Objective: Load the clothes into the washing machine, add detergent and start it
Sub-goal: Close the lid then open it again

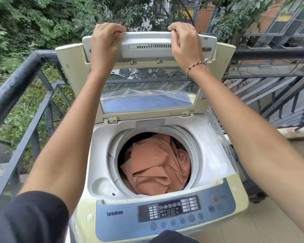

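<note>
Orange clothes fill the open washing machine.

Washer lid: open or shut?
Open. The lid stands folded upright behind the drum, both hands gripping its top edge; orange cloth shows inside.

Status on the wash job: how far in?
Done: orange clothes fill the drum. In hand: both hands, left hand and right hand, grip the top edge of the raised, folded lid. Detergent: cannot tell. Left: shutting the lid and starting at the control panel.
</note>
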`<state>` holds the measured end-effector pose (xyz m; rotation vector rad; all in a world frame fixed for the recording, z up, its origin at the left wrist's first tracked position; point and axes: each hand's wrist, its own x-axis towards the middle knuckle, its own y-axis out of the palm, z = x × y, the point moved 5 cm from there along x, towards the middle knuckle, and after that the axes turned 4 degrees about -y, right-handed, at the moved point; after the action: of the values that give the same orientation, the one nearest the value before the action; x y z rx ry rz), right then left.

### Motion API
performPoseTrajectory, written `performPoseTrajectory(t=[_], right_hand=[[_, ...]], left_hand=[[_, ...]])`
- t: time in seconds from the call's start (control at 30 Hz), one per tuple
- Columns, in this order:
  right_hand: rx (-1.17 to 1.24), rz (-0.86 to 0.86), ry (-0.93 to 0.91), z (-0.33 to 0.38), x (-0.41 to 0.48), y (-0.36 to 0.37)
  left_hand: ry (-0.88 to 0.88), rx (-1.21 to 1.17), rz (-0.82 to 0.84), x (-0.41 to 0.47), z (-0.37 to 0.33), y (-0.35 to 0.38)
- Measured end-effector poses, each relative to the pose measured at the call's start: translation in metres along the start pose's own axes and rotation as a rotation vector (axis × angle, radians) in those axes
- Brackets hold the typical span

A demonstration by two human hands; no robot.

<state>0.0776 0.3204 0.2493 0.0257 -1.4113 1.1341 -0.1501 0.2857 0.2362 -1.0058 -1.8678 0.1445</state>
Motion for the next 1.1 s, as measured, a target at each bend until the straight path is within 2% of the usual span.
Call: performPoseTrajectory(t=[0.2, 0.53, 0.67, 0.73, 0.8, 0.97, 1.03, 1.1], right_hand=[[0.004, -0.092, -0.118, 0.018, -0.009, -0.002], [0.013, -0.143, -0.147, 0.025, -0.03, 0.006], [0.01, -0.194, -0.18, 0.029, -0.039, 0.003], [-0.011, -0.213, -0.164, 0.031, -0.05, 0.004], [0.005, -0.214, -0.121, 0.032, -0.067, 0.008], [0.069, -0.128, -0.023, 0.029, -0.114, 0.031], [0.113, -0.061, 0.047, 0.024, -0.137, 0.046], [0.162, 0.021, 0.163, 0.015, -0.162, 0.063]], left_hand=[[0.029, 0.024, -0.017, -0.003, -0.003, -0.002], [0.072, 0.003, -0.062, -0.01, -0.006, -0.005], [0.071, -0.031, -0.169, -0.016, -0.01, -0.01], [0.062, -0.024, -0.257, -0.027, -0.011, -0.011], [0.027, -0.001, -0.278, -0.046, -0.007, -0.004], [-0.034, 0.012, -0.078, -0.122, 0.008, 0.032], [-0.178, -0.048, 0.028, -0.155, 0.02, 0.051], [-0.413, -0.058, 0.124, -0.19, 0.04, 0.072]])
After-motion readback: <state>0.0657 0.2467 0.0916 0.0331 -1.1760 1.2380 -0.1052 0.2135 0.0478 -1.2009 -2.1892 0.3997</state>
